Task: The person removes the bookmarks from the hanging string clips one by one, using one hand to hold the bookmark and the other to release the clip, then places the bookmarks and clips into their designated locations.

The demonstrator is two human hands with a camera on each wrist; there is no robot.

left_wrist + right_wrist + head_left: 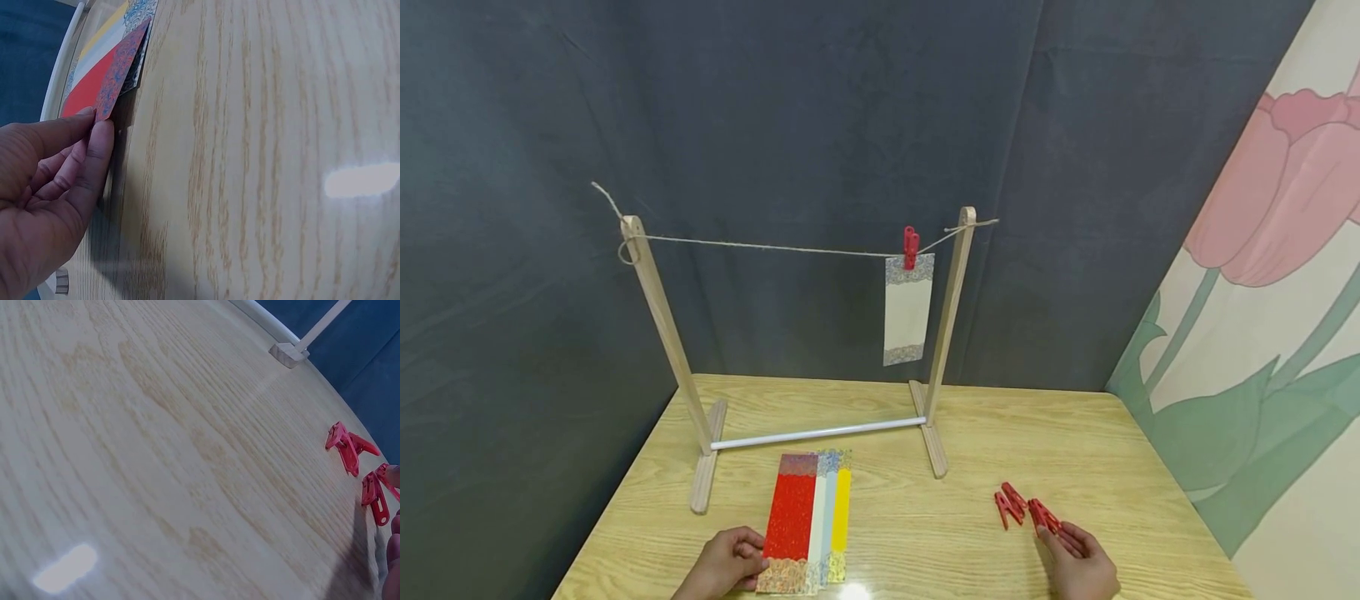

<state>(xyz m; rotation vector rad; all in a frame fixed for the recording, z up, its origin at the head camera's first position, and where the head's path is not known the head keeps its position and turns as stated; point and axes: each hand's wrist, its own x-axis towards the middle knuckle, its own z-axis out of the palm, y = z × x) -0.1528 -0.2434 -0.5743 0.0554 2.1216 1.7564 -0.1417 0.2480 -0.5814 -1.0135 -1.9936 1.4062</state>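
Note:
My left hand (724,563) pinches the lower left corner of a red card (791,515) with patterned ends. In the left wrist view that corner sits between thumb and fingertips, and the red card (92,84) bends up a little. Under it fan out a white, a pale blue and a yellow card (841,510). At the right, my right hand (1084,567) pinches a red clothespin (1043,514) close over the table. More red clothespins (1009,505) lie just left of it. The right wrist view shows only fingertips beside the clothespin (375,495).
A wooden stand (951,321) with two posts carries a string (760,246). One cream card (907,317) hangs near its right end from a red clothespin (911,248). A white bar (820,434) joins the feet. Behind the table (970,550) hangs a dark curtain (820,108).

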